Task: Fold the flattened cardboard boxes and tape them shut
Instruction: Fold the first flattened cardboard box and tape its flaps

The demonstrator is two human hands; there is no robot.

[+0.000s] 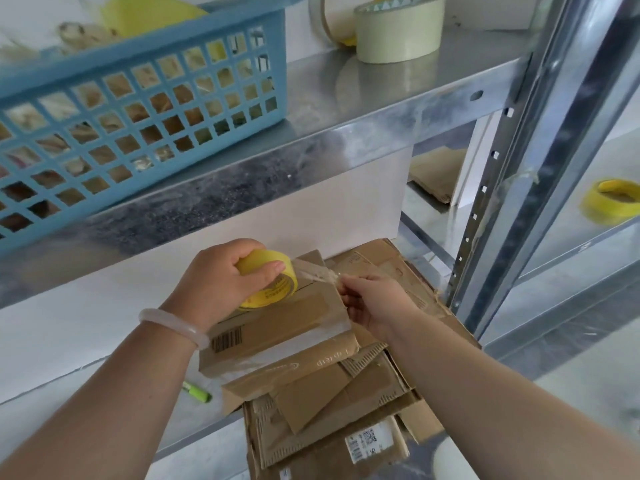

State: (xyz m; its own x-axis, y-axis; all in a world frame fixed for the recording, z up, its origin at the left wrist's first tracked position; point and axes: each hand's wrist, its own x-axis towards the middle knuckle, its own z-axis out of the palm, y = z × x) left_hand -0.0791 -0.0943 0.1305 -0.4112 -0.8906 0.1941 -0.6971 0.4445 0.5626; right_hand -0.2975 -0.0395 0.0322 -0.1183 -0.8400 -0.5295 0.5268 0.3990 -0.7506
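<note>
A small folded cardboard box (277, 327) with a barcode sits on a pile of flattened cardboard boxes (332, 410) on the metal shelf. My left hand (221, 278) grips a yellow-cored roll of clear tape (273, 282) on top of the box. A strip of clear tape (317, 271) runs from the roll to the right. My right hand (374, 306) pinches the free end of that strip at the box's right edge. Clear tape also covers the box's front edge.
A blue plastic basket (138, 95) and a wide cream tape roll (398, 32) stand on the upper shelf (381, 98). A yellow tape roll (611, 200) lies on the right-hand shelf. A green marker (197, 391) lies left of the pile. A steel upright (519, 188) stands right.
</note>
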